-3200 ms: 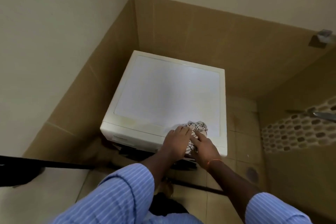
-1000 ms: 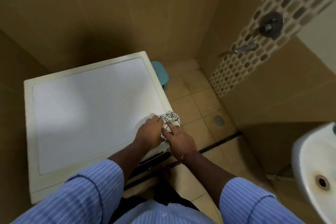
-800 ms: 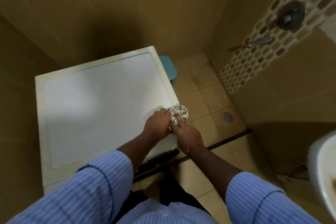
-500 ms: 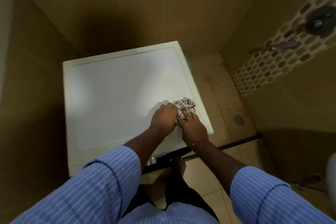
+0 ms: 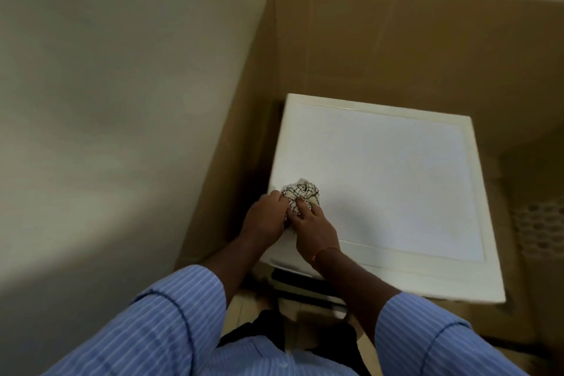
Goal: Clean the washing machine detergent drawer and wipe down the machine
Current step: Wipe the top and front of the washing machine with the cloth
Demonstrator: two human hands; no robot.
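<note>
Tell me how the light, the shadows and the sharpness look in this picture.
Head view: the light is dim and soft; the machine's white top is the brightest area, without hard glare. The hands on the checked cloth cast a faint shadow to their right. The left wall is blurred, the wide lens bends the machine's edges, and the floor by the trousers is dark.

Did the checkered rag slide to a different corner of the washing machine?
Yes. The rag went from the washing machine top's front right corner to its front left corner, near the wall.
</note>
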